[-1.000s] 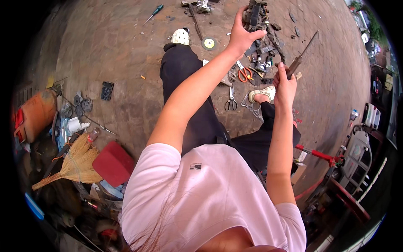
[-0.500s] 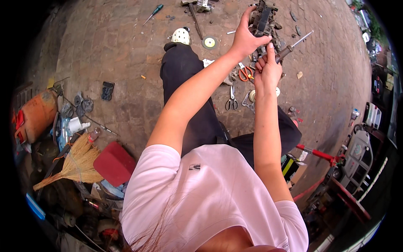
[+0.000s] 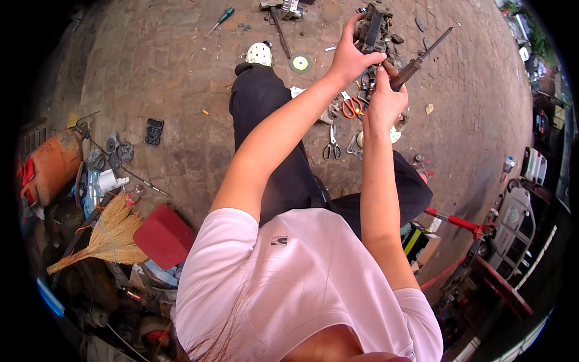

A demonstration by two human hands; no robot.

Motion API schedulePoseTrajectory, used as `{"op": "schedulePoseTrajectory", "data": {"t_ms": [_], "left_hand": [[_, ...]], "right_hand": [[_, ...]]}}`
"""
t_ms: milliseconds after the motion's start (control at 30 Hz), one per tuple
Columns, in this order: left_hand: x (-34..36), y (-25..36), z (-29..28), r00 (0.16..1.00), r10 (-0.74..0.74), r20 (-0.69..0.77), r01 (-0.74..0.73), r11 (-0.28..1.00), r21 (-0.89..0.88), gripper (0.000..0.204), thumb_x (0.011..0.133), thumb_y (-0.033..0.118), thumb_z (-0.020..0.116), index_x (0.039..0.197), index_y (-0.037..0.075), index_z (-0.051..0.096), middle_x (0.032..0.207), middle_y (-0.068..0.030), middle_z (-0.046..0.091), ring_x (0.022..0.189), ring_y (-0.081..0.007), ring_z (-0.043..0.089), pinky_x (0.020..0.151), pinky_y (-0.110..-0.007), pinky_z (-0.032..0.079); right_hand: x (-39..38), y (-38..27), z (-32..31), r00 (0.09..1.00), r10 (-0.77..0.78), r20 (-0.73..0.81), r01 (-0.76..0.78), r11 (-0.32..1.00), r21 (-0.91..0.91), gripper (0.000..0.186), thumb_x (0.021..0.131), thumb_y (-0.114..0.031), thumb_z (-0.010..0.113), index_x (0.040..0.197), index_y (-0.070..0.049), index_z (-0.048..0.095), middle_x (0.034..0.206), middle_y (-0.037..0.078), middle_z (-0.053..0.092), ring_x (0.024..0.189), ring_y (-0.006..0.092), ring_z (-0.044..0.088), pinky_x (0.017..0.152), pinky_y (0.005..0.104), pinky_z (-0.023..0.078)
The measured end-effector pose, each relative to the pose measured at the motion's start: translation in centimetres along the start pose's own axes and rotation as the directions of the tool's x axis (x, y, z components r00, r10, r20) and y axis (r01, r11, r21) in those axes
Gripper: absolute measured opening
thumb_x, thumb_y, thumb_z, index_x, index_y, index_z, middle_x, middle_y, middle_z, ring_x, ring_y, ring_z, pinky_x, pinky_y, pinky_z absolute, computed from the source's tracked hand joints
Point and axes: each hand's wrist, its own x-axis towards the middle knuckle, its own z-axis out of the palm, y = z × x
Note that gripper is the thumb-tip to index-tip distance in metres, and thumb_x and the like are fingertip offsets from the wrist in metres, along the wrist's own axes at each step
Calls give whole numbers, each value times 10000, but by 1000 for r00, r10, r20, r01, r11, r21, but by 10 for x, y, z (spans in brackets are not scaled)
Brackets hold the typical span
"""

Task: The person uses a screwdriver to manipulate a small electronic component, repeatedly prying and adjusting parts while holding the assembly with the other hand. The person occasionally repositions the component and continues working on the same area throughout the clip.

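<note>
My left hand (image 3: 351,60) grips a dark, grimy mechanical part (image 3: 373,27) up at the top of the view, thumb across its lower end. Just below and right of it, my right hand (image 3: 387,102) is closed on a long tool with a brown handle (image 3: 406,73) and a thin shaft pointing up and right. My right fingertips are close beside the part; whether they touch it is unclear. Beneath both hands lie orange-handled scissors (image 3: 353,107), black-handled scissors (image 3: 332,146) and several small metal pieces, partly hidden by my hand.
On the paved floor (image 3: 151,72) lie a screwdriver (image 3: 219,21), a hammer (image 3: 278,27), a round disc (image 3: 300,63) and a black phone-like object (image 3: 154,131). At left are an orange cylinder (image 3: 54,169), straw broom (image 3: 108,235) and red cushion (image 3: 163,235); at right, a red jack (image 3: 458,222) and vehicles (image 3: 509,229).
Over the last second my right hand has moved up and left, to the lower end of the part. My left hand and the part have shifted only slightly.
</note>
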Motion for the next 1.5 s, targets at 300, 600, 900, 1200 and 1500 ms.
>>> {"op": "schedulePoseTrajectory", "data": {"t_ms": [300, 600, 900, 1200, 1500], "left_hand": [[1, -4, 1, 1000, 27, 3, -27, 1000, 6, 884, 644, 46, 779, 1398, 99, 319, 1080, -79, 592, 926, -149, 617, 813, -298, 516], [3, -5, -1, 1000, -4, -20, 4, 1000, 23, 906, 632, 52, 793, 1400, 82, 315, 1079, -80, 598, 912, -148, 615, 811, -296, 514], [4, -4, -6, 953, -129, -275, 110, 990, -84, 852, 702, -44, 710, 1440, 59, 298, 1176, -85, 557, 980, -174, 585, 839, -290, 501], [2, -18, -36, 749, -237, -619, 234, 968, -87, 436, 726, 4, 713, 1097, 47, 488, 926, -44, 593, 761, -156, 590, 662, -294, 507], [-3, -17, -32, 840, -281, -465, 283, 957, -69, 361, 784, -13, 653, 1075, 53, 451, 855, -84, 611, 681, -206, 642, 578, -319, 560]], "right_hand": [[1, -2, -2, 996, 82, -44, -84, 995, -47, 173, 864, -129, 710, 911, 25, 647, 794, 1, 603, 722, 71, 515, 655, 231, 402], [4, 1, -2, 987, -159, 8, 159, 980, -116, 130, 890, -96, 642, 936, 25, 650, 811, -2, 611, 722, 61, 509, 647, 228, 406], [13, 48, -80, 988, 75, -137, -83, 995, -57, 111, 895, -101, 633, 904, 10, 638, 723, -26, 561, 604, 53, 482, 547, 225, 377], [-31, 200, -174, 688, 571, -448, -610, 789, 68, 231, 843, -132, 655, 712, -85, 471, 578, -16, 448, 416, 93, 385, 387, 260, 273], [-18, 330, -202, 418, 639, -645, -811, 583, 52, 322, 817, -158, 686, 910, 137, 596, 793, 154, 638, 589, 231, 582, 539, 377, 458]]}}
